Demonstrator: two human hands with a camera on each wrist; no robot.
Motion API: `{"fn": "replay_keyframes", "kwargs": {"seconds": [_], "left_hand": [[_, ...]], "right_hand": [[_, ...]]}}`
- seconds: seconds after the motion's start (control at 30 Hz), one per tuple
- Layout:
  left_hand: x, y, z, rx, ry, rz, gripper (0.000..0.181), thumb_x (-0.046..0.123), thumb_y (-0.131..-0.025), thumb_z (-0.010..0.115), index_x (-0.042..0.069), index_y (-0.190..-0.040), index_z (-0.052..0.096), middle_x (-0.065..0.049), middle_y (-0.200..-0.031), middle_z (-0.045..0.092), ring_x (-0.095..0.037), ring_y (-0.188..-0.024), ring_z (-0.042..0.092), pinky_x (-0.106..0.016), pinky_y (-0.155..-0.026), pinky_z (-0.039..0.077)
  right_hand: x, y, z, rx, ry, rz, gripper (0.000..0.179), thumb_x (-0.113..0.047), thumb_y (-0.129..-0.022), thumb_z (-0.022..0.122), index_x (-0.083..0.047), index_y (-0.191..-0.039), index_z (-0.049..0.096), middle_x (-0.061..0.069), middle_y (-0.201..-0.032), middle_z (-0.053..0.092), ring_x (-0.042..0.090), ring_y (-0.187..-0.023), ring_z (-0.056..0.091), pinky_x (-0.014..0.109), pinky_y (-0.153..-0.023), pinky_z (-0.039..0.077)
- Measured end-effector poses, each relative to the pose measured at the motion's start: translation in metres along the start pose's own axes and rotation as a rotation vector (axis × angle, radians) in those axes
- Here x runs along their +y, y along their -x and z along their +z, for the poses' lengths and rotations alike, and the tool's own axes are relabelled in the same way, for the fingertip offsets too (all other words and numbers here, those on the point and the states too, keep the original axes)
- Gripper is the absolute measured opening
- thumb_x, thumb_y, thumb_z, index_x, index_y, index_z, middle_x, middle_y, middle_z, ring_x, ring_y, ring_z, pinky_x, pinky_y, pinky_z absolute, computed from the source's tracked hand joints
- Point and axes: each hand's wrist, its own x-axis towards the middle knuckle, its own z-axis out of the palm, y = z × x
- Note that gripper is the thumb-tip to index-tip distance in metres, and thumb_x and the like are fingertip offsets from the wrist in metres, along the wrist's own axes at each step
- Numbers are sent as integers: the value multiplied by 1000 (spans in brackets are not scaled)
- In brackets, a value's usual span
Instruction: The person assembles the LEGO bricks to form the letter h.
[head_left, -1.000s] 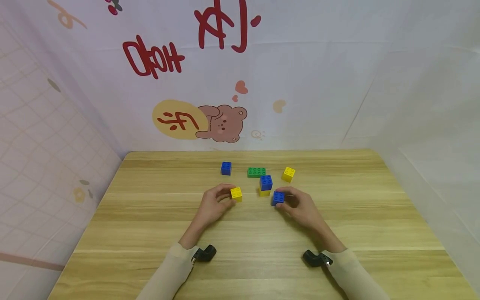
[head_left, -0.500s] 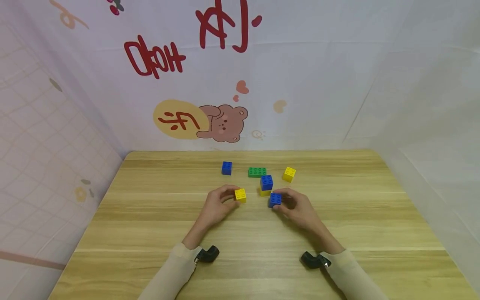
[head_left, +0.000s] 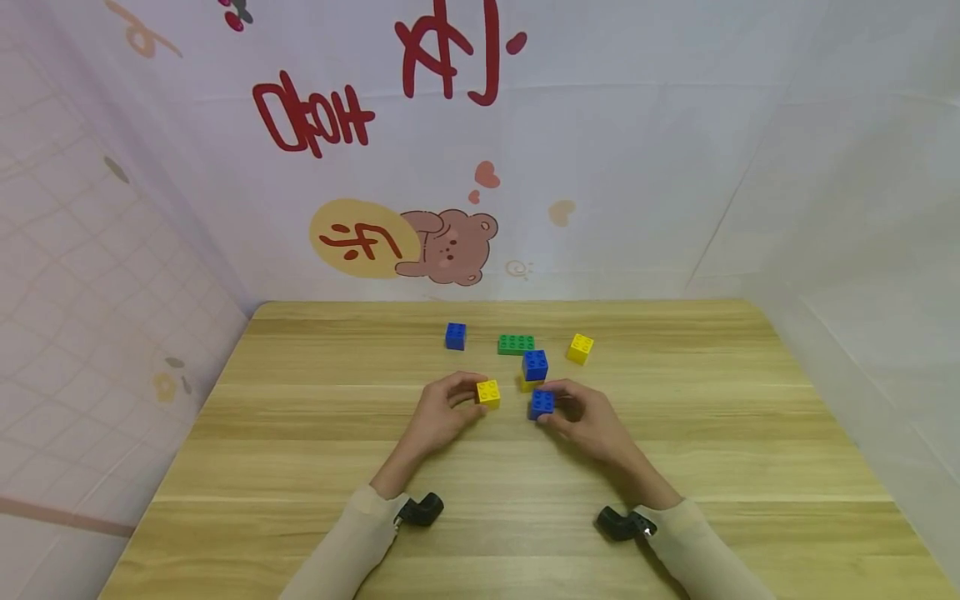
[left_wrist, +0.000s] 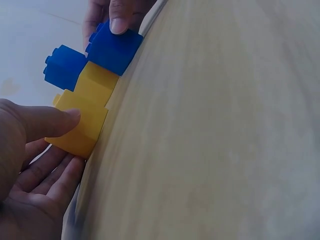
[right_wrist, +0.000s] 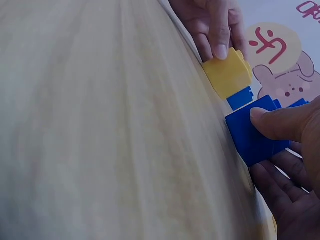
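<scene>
My left hand (head_left: 442,410) pinches a yellow toy building brick (head_left: 488,394) between thumb and fingers, its studs facing up. Across a small gap, my right hand (head_left: 588,419) holds a blue brick (head_left: 542,404) the same way. Just behind that blue brick stands a stack: another blue brick (head_left: 535,364) on top of a yellow one (head_left: 529,386). In the left wrist view my thumb lies along the side of the held yellow brick (left_wrist: 80,122). The right wrist view shows my other thumb on the held blue brick (right_wrist: 257,132).
Behind the stack lies a flat green brick (head_left: 516,344). A single blue brick (head_left: 455,336) sits to its left and a yellow brick (head_left: 580,348) to its right. The wooden table (head_left: 315,467) ends at a printed cloth backdrop (head_left: 600,167).
The two held bricks have come closer together. My left hand has moved right with the yellow brick, and my right hand left with the blue one. The other bricks stay put.
</scene>
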Motion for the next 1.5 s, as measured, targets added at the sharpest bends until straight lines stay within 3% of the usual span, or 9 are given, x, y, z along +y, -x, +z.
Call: {"fn": "replay_keyframes", "kwargs": {"seconds": [0.4,0.7,1.2,1.5], "left_hand": [[3,1,5,-20,1,-22,43,-4,-88,76,10,-128,68,-16,-133,66,-33,-120,68,-27,-97,60],[1,-1,8,-36,19,-16,43,-5,-88,76,8,-128,68,-17,-135,64,-34,-122,67,-26,-97,59],[2,-1,13,-79,-6,11,45,-5,-89,75,6,-131,65,-19,-136,64,-34,-123,67,-27,-99,59],[2,0,16,-99,23,48,42,-2,-89,76,5,-129,66,-18,-135,65,-35,-124,66,-35,-104,58]], "right_hand": [[-7,-1,8,-38,-66,-70,39,-13,-91,78,-21,-128,67,9,-134,69,29,-118,70,48,-104,57],[-18,-2,6,-33,-54,-114,42,-10,-91,78,-20,-130,67,9,-132,68,26,-112,72,43,-101,59],[-38,-10,7,-24,-87,-171,43,-7,-91,78,-13,-132,66,9,-131,68,29,-120,66,47,-103,58],[-43,-14,11,-20,-81,-204,41,-10,-93,76,-13,-132,66,7,-128,70,27,-114,69,47,-104,58]]}}
